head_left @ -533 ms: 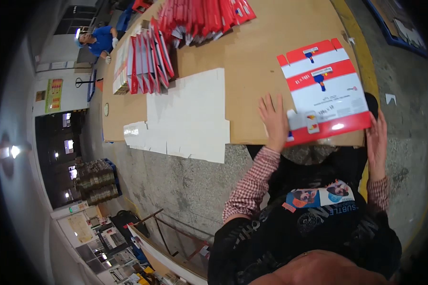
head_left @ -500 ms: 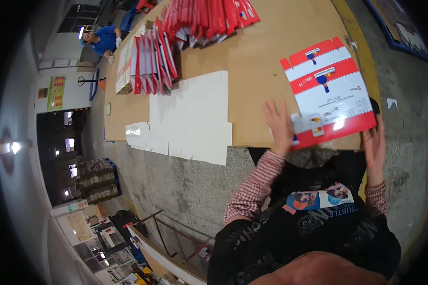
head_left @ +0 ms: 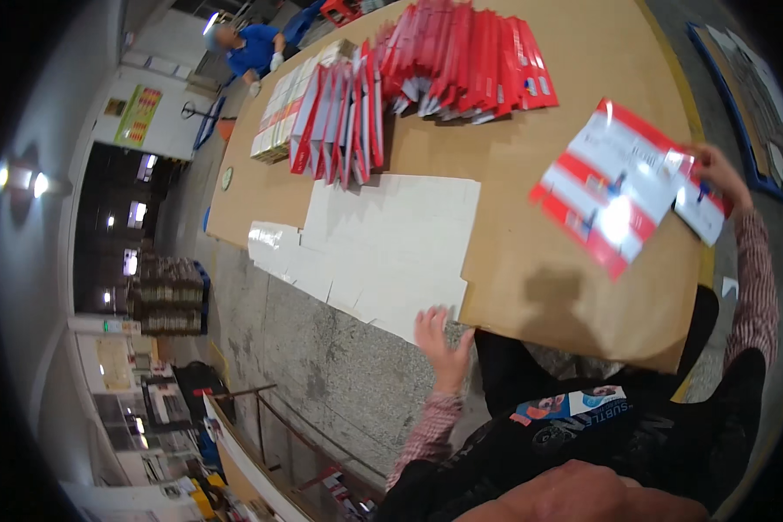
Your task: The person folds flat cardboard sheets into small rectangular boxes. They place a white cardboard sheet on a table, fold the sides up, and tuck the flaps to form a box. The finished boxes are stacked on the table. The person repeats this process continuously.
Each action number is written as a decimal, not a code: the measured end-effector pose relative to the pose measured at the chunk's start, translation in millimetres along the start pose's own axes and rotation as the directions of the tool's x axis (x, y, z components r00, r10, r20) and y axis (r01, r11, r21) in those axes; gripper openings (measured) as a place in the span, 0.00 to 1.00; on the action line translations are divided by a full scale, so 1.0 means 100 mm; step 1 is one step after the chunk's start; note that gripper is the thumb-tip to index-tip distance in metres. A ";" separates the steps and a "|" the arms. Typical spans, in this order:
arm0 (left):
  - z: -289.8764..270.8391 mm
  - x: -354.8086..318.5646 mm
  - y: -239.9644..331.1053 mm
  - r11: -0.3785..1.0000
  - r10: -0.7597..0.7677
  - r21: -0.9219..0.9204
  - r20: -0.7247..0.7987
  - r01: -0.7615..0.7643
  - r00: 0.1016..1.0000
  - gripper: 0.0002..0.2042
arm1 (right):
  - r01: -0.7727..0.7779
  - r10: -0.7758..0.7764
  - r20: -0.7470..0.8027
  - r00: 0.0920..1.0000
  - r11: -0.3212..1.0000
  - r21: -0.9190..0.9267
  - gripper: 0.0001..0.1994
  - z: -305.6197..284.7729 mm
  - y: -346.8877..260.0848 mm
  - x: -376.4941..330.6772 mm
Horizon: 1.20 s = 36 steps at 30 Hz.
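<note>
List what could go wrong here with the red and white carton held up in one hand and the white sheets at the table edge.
1. The right hand alone grips the flat red and white carton by one end above the table; it may bend or slip.
2. The left hand reaches at the white sheets, which overhang the table edge; a nudge could slide them to the floor.

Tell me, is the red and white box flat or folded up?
Flat: the red and white box looks like one thin sheet, lifted by the right hand.

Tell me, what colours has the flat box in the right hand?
The flat box in the right hand is red and white; the head view shows it.
</note>
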<state>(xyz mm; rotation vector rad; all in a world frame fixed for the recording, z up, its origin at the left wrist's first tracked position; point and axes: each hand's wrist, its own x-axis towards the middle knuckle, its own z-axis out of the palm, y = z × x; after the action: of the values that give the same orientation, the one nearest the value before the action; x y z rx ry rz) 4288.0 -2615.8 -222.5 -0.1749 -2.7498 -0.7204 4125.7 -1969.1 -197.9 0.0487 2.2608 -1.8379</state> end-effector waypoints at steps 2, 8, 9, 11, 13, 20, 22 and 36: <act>-0.24 -0.03 -0.25 0.984 -0.034 0.178 0.094 0.016 0.995 0.38 | -0.016 0.017 -0.151 0.988 1.000 0.007 0.30 -0.48 0.16 0.87; -0.38 0.38 -0.56 0.987 -0.080 0.137 -0.040 0.085 0.996 0.42 | 0.093 -0.214 -0.483 0.849 0.961 -0.262 0.23 0.15 0.27 3.19; -0.39 0.58 -0.64 0.991 -0.129 0.020 -0.092 0.131 0.987 0.41 | 0.105 -0.251 -0.504 0.826 0.948 -0.300 0.21 0.49 0.25 3.42; -0.47 1.00 -0.88 0.940 -0.296 -0.228 -0.162 0.256 0.941 0.38 | -0.053 -0.348 -0.536 0.769 0.801 -0.596 0.19 1.32 0.23 3.67; -0.45 1.56 -1.39 0.781 -0.472 -0.548 -0.208 0.298 0.856 0.33 | -0.060 -0.163 -0.470 0.868 0.904 -0.424 0.26 1.63 0.15 3.75; -0.14 4.15 -2.47 0.442 -0.741 -0.875 -0.231 0.199 0.630 0.43 | 0.249 -0.258 -0.388 0.884 0.966 -0.076 0.46 1.75 -0.44 4.08; -0.22 4.48 -3.02 0.567 -0.615 -0.820 -0.364 0.072 0.699 0.45 | 0.257 -0.317 -0.360 0.878 0.944 -0.207 0.51 2.20 -0.73 4.29; 0.45 5.87 -1.99 0.526 -0.147 -0.841 0.059 0.129 0.987 0.39 | 0.255 -0.158 -0.206 0.966 0.720 0.646 0.17 3.46 -0.80 4.22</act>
<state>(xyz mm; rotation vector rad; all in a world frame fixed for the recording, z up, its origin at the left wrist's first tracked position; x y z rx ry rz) 3682.0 -2740.9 -169.6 -0.1358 -2.1361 -2.0526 3754.6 -2370.8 -269.4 0.0407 1.5900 -2.7636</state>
